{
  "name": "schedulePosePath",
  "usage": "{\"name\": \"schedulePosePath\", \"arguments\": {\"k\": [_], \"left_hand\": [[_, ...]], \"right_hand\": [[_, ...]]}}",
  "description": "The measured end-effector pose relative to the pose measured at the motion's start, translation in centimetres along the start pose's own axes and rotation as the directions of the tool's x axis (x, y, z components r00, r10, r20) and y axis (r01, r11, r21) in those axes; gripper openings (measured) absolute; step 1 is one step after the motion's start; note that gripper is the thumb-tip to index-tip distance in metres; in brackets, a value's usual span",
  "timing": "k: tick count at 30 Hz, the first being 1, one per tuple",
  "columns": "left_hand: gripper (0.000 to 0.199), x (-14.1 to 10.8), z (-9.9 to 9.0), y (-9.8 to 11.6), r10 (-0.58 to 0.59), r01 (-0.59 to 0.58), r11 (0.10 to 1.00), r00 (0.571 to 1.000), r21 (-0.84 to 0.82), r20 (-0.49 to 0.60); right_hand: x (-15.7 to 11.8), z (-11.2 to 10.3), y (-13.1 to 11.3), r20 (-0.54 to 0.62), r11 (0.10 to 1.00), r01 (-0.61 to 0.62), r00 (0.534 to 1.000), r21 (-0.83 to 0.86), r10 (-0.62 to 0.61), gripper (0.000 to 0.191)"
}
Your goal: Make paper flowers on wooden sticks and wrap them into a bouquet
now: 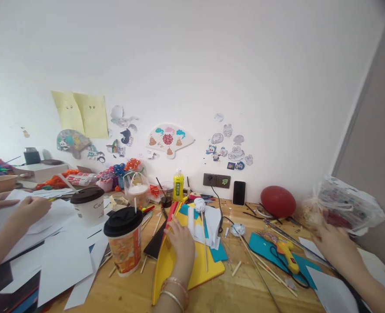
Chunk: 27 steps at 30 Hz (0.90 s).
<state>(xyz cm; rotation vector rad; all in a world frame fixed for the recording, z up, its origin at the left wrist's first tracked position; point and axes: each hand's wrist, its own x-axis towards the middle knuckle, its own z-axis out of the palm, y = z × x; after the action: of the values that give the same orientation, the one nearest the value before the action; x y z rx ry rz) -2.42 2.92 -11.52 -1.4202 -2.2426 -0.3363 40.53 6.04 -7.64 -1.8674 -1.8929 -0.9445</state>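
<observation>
My left hand (181, 239) is closed on the upper edge of a yellow foam sheet (208, 267) with red sheets along its side; the left edge bends upward. On that sheet lie white crumpled paper (210, 226), blue pieces and a wooden stick (205, 248) topped with a white paper ball (199, 204). At the far right my right hand (336, 243) is closed at the near side of a clear plastic bag (352, 204) with mixed contents, red among them. Its fingertips are blurred and partly hidden there.
Two lidded cups (123, 243) (89, 208) stand left of the sheet. A yellow glue gun (288, 256) with a black cord lies on blue sheet. Behind are a drink bottle (178, 184), phone (239, 193) and red balloon (278, 201). Another person's hands (29, 213) hold paper at left.
</observation>
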Motion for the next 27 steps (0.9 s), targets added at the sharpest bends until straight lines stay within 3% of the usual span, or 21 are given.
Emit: {"name": "schedulePosePath", "arguments": {"k": [5, 9, 13, 17, 19, 24, 27], "left_hand": [[0.036, 0.0, -0.3, -0.3, 0.003, -0.003, 1.000, 1.000, 0.019, -0.003], [0.035, 0.0, -0.3, -0.6, -0.008, 0.009, 1.000, 0.999, 0.024, -0.049], [0.032, 0.4, -0.3, -1.3, -0.033, 0.035, 0.999, 0.995, 0.016, -0.090], [0.032, 0.9, -0.5, -2.0, -0.070, 0.073, 0.997, 0.990, 0.017, -0.119], [0.033, 0.9, -0.8, -1.8, -0.067, 0.069, 0.998, 0.990, 0.011, -0.122], [0.042, 0.0, -1.5, -0.2, 0.068, -0.066, 0.998, 0.987, 0.017, -0.147], [0.038, -0.2, -1.2, 0.1, 0.210, -0.209, 0.977, 0.977, 0.038, -0.031]], "right_hand": [[-3.4, -1.1, -4.8, 0.011, 0.943, 0.105, 0.993, 0.316, -0.115, 0.022], [-7.3, -3.2, -11.0, 0.182, 0.851, 0.066, 0.965, 0.520, -0.187, 0.026], [-9.1, -5.1, -15.8, 0.394, 0.841, -0.041, 0.895, 0.540, -0.209, 0.035], [-9.4, -5.6, -17.6, 0.534, 0.835, -0.134, 0.819, 0.534, -0.210, 0.046], [-9.2, -5.6, -17.7, 0.526, 0.805, -0.173, 0.829, 0.567, -0.193, 0.048], [-6.3, -6.4, -18.8, 0.327, 0.687, -0.175, 0.940, 0.705, -0.096, 0.037], [-3.1, -6.7, -20.5, 0.305, 0.694, -0.185, 0.951, 0.696, -0.052, 0.033]]}}
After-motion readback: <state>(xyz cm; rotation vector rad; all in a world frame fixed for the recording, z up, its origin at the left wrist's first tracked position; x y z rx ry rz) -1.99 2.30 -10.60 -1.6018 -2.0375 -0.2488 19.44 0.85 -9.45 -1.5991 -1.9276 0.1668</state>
